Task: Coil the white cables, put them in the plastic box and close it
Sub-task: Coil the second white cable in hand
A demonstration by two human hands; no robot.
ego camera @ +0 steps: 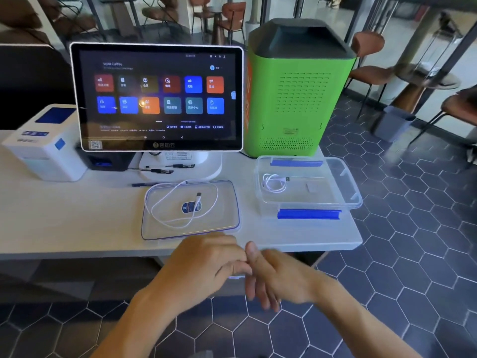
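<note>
The clear plastic box [309, 200] with blue clips stands open at the table's right end. One coiled white cable [274, 182] lies inside it, at its left. The clear lid [227, 202] lies flat on the table left of the box. A second white cable [180, 202] rests on the lid in loose, wide loops. Both hands hover in front of the table's near edge, touching each other. My left hand [204, 267] has its fingers curled against my right hand [273, 275], whose fingers point down and apart. A small white bit shows between them; I cannot tell what it is.
A touchscreen terminal [160, 96] stands behind the lid, with pens [160, 171] at its base. A white receipt printer [44, 143] sits at the left. A green and grey machine [296, 89] stands behind the box. The table's right edge runs just past the box.
</note>
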